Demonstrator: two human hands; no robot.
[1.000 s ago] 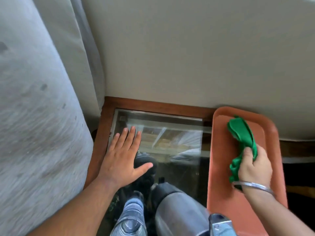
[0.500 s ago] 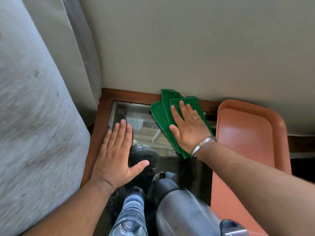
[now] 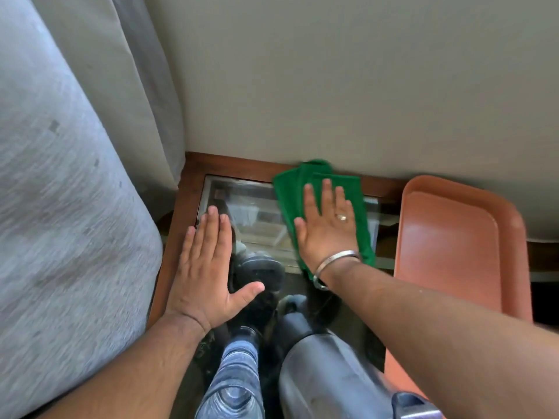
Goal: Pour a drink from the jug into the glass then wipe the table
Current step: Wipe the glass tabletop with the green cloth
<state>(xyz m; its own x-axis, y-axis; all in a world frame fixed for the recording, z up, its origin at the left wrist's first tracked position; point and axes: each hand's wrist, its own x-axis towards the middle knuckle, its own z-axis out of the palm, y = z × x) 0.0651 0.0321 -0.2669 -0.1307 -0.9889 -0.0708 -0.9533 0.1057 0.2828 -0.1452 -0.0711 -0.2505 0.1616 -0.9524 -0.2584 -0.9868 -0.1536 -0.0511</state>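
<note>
Both hands lie flat and open: right hand [image 3: 328,228] pressing the green cloth [image 3: 357,195], left hand [image 3: 208,267] on the glass table [image 3: 242,201].

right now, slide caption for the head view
Right hand presses a green cloth flat on the glass table; left hand braces alongside.

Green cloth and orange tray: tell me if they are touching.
Apart. The head view shows a strip of glass tabletop between the green cloth, pressed flat under the right hand, and the orange tray.
</note>
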